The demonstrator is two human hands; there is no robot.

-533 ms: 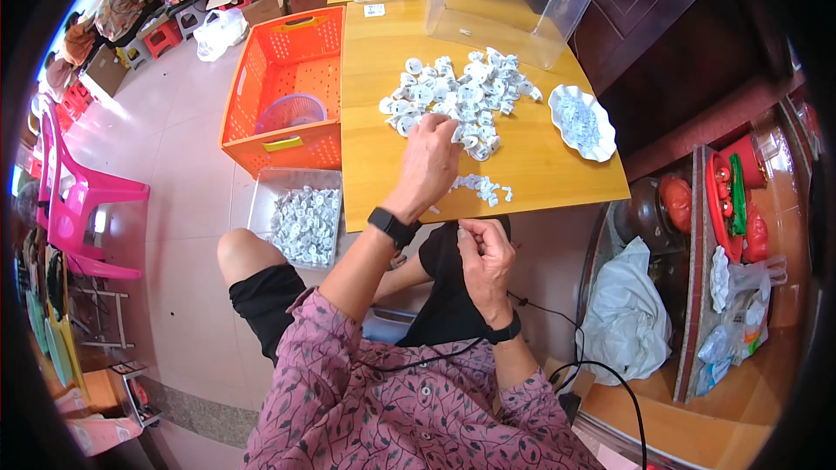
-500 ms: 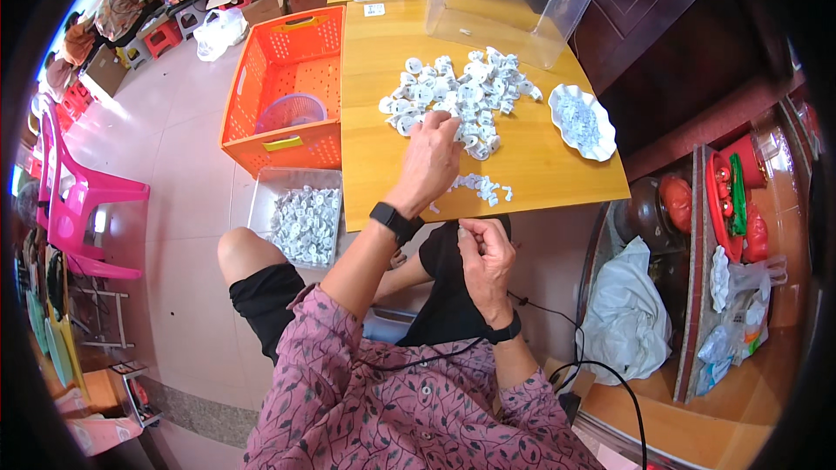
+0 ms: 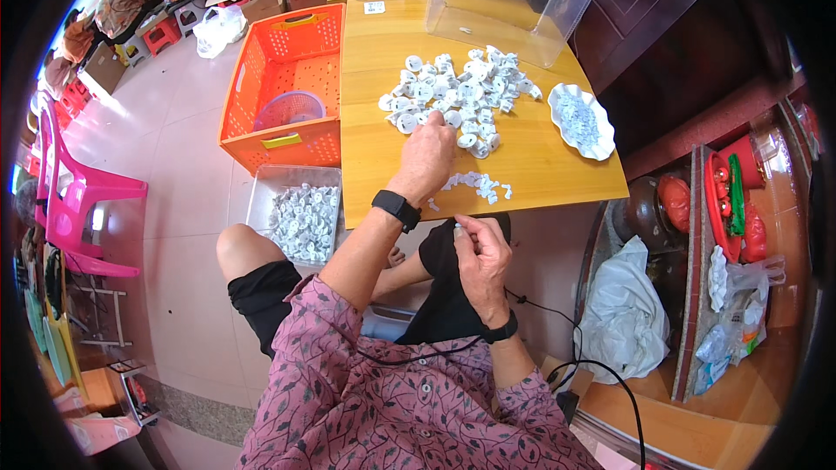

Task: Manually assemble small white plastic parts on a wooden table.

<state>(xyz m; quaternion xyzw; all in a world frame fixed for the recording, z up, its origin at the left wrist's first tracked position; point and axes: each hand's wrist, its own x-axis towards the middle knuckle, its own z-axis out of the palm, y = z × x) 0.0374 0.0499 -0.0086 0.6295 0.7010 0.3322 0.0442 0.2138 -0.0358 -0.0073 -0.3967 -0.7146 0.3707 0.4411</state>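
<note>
A heap of white round plastic parts with short stems (image 3: 475,91) lies on the yellow wooden table (image 3: 557,178). My left hand (image 3: 427,158) reaches to the heap's near edge, its fingers drawn together among the parts; what is between the fingertips is hidden. Over my lap, just off the table's front edge, my right hand (image 3: 484,257) pinches a small pale plastic piece (image 3: 458,226) between thumb and forefinger. Between the two hands, a short row of small white clips (image 3: 475,181) lies near that edge. A scalloped white dish (image 3: 601,150) at the right holds many small pale bluish pieces.
Left of the table stands an orange crate (image 3: 280,152) with a purple basket (image 3: 292,110) inside. Below it, a clear bin (image 3: 261,200) holds more white parts. A large clear box (image 3: 496,22) stands at the table's back. A black cable (image 3: 640,418) runs by my right side.
My left hand has moved slightly left and down at the heap's edge, its fingers closer together. The right hand has shifted a little left, and the pale piece now shows at its fingertips.
</note>
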